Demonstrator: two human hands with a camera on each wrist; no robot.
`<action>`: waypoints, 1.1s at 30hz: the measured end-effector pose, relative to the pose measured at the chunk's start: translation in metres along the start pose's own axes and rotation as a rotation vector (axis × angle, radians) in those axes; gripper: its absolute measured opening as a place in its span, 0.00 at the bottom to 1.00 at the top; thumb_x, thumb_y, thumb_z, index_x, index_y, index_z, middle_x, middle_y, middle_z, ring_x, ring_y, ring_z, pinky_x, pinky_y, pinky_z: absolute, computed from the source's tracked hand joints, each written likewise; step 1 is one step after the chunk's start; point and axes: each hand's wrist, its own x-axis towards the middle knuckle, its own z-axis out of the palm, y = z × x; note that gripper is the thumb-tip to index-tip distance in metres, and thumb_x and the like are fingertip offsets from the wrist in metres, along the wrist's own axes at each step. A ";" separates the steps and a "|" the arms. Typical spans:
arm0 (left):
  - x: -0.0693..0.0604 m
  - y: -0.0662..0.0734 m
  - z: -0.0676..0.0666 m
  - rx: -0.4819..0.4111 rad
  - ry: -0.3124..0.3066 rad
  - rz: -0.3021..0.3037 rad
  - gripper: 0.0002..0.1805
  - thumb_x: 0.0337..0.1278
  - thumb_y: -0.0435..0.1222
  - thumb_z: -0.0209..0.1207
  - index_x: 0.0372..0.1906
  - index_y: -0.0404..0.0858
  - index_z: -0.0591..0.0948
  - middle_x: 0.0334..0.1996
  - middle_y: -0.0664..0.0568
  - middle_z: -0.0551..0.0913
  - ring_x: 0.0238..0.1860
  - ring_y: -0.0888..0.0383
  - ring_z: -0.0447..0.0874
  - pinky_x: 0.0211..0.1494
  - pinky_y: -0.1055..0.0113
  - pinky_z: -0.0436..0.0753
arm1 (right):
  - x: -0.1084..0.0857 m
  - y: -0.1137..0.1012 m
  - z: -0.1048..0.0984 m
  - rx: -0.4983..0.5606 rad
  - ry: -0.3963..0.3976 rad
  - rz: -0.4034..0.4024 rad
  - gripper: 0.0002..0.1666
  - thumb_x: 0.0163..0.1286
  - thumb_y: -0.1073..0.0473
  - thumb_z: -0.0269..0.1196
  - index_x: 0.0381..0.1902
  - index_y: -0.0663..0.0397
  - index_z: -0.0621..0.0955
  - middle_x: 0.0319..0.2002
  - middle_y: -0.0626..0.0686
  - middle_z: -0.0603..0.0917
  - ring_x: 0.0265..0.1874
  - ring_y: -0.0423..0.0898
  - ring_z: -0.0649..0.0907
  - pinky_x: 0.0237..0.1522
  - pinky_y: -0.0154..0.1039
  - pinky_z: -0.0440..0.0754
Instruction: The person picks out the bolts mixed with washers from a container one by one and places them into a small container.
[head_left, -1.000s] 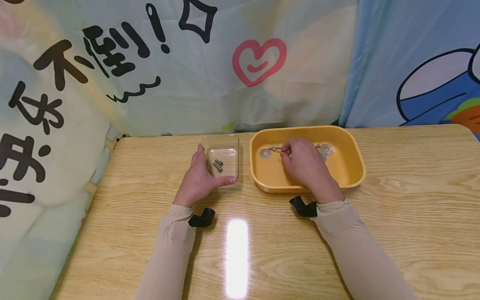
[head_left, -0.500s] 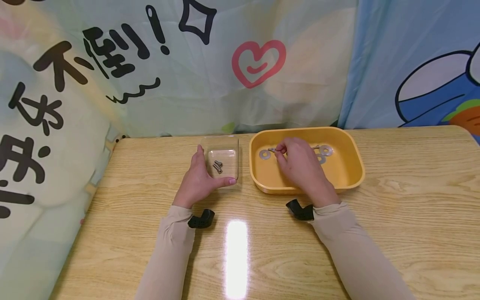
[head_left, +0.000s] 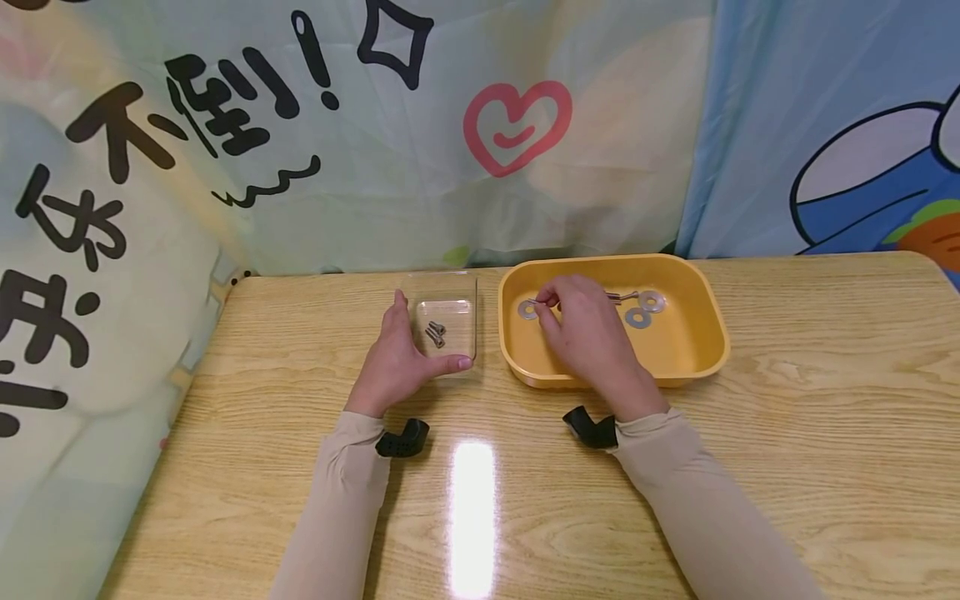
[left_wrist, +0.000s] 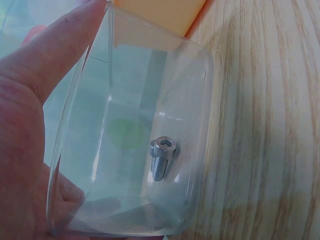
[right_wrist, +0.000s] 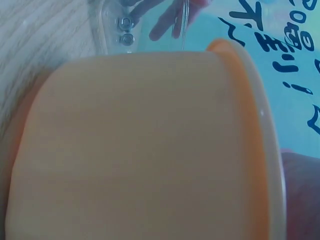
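My left hand [head_left: 397,367] holds a small clear plastic box [head_left: 467,312], thumb along its near side and fingers at its left. Inside lie several silver socket-head screws [left_wrist: 163,150], seen closely in the left wrist view. My right hand [head_left: 596,333] reaches into a yellow tray [head_left: 678,362], its thumb and forefinger together around a small screw [head_left: 532,301], of which only one end shows. Beneath that end lies a flat washer [head_left: 527,311]. Right of the hand are more screws [head_left: 624,296] and washers [head_left: 638,318]. The right wrist view shows mostly the tray's outer wall.
The wooden table [head_left: 825,375] carries both containers side by side near its back edge, with a narrow gap between them. A printed cloth [head_left: 600,183] hangs right behind. A black wrist camera [head_left: 590,427] sits at my right cuff, close to the tray's near side.
My right hand has shifted left inside the tray, uncovering screws and a washer on its right. Its fingertips now sit at the left washer. The left hand and the clear box have stayed put.
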 end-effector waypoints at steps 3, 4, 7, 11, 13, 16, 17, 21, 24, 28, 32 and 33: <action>0.000 0.000 0.000 0.005 -0.001 -0.004 0.80 0.34 0.63 0.77 0.81 0.36 0.35 0.80 0.41 0.46 0.75 0.42 0.56 0.73 0.48 0.63 | 0.000 -0.001 0.002 0.007 -0.001 -0.006 0.06 0.72 0.64 0.62 0.39 0.64 0.83 0.37 0.60 0.83 0.41 0.57 0.79 0.50 0.52 0.75; 0.000 0.000 0.000 0.005 -0.002 -0.005 0.80 0.34 0.63 0.77 0.81 0.36 0.35 0.80 0.41 0.46 0.75 0.41 0.56 0.73 0.48 0.63 | 0.000 -0.001 0.002 0.007 -0.002 -0.006 0.07 0.72 0.64 0.61 0.39 0.64 0.83 0.38 0.61 0.83 0.42 0.57 0.79 0.50 0.52 0.75; 0.000 0.000 0.000 0.004 -0.001 -0.007 0.80 0.34 0.63 0.77 0.81 0.36 0.35 0.80 0.41 0.46 0.75 0.41 0.56 0.73 0.48 0.63 | 0.000 -0.003 0.004 0.010 -0.006 0.000 0.07 0.73 0.63 0.61 0.40 0.64 0.83 0.39 0.61 0.83 0.42 0.57 0.79 0.50 0.52 0.75; 0.000 0.000 0.000 -0.001 0.000 -0.005 0.80 0.34 0.63 0.77 0.81 0.35 0.35 0.80 0.41 0.46 0.75 0.41 0.56 0.73 0.48 0.63 | 0.000 -0.006 0.005 0.009 -0.002 0.006 0.08 0.73 0.62 0.62 0.40 0.63 0.83 0.39 0.60 0.83 0.42 0.57 0.78 0.50 0.51 0.75; 0.000 0.000 0.000 -0.005 0.000 -0.004 0.80 0.34 0.63 0.77 0.81 0.35 0.35 0.80 0.41 0.46 0.76 0.42 0.56 0.74 0.49 0.63 | 0.000 -0.008 0.006 0.014 0.005 -0.003 0.08 0.73 0.62 0.62 0.40 0.63 0.83 0.38 0.60 0.83 0.42 0.56 0.78 0.50 0.51 0.75; 0.000 0.000 0.000 -0.008 -0.002 0.000 0.80 0.34 0.63 0.77 0.80 0.35 0.35 0.80 0.40 0.46 0.76 0.42 0.55 0.74 0.49 0.62 | -0.001 -0.009 0.008 0.020 0.020 -0.026 0.08 0.73 0.62 0.63 0.39 0.63 0.83 0.38 0.59 0.82 0.41 0.56 0.78 0.49 0.51 0.75; 0.000 -0.001 0.000 -0.008 -0.002 0.001 0.80 0.34 0.63 0.77 0.80 0.35 0.34 0.80 0.40 0.46 0.76 0.42 0.55 0.74 0.49 0.62 | -0.001 -0.010 0.008 0.023 0.023 -0.033 0.07 0.72 0.62 0.63 0.39 0.63 0.83 0.38 0.58 0.82 0.41 0.56 0.78 0.49 0.51 0.76; -0.001 0.000 0.000 -0.005 0.000 0.003 0.80 0.35 0.62 0.77 0.80 0.34 0.35 0.80 0.40 0.46 0.76 0.42 0.56 0.74 0.49 0.63 | -0.002 -0.012 0.011 0.031 0.040 -0.057 0.06 0.72 0.62 0.63 0.39 0.62 0.83 0.37 0.58 0.82 0.40 0.55 0.79 0.48 0.50 0.76; -0.001 0.001 0.000 -0.003 0.001 0.001 0.80 0.35 0.62 0.77 0.80 0.34 0.35 0.80 0.40 0.46 0.75 0.42 0.56 0.74 0.49 0.63 | -0.002 -0.013 0.012 0.035 0.056 -0.071 0.06 0.72 0.63 0.63 0.39 0.62 0.83 0.37 0.58 0.82 0.40 0.55 0.79 0.47 0.49 0.76; -0.001 0.001 0.000 -0.002 -0.005 -0.003 0.80 0.35 0.63 0.77 0.80 0.35 0.35 0.80 0.40 0.46 0.76 0.43 0.56 0.74 0.49 0.63 | -0.003 -0.015 0.014 0.033 0.069 -0.078 0.05 0.71 0.63 0.63 0.39 0.61 0.83 0.37 0.57 0.82 0.40 0.55 0.79 0.46 0.50 0.76; -0.002 0.002 -0.001 -0.001 -0.005 -0.004 0.80 0.36 0.63 0.77 0.80 0.35 0.35 0.80 0.41 0.46 0.76 0.43 0.56 0.74 0.49 0.63 | -0.004 -0.019 0.014 0.028 0.061 -0.075 0.05 0.71 0.62 0.64 0.39 0.60 0.83 0.38 0.57 0.83 0.40 0.54 0.79 0.45 0.51 0.76; -0.002 0.002 -0.001 -0.001 -0.005 -0.001 0.80 0.36 0.63 0.77 0.80 0.34 0.35 0.80 0.40 0.46 0.76 0.42 0.56 0.74 0.49 0.63 | -0.004 -0.020 0.014 0.029 0.058 -0.076 0.05 0.71 0.62 0.64 0.39 0.60 0.83 0.38 0.57 0.83 0.41 0.54 0.79 0.45 0.51 0.76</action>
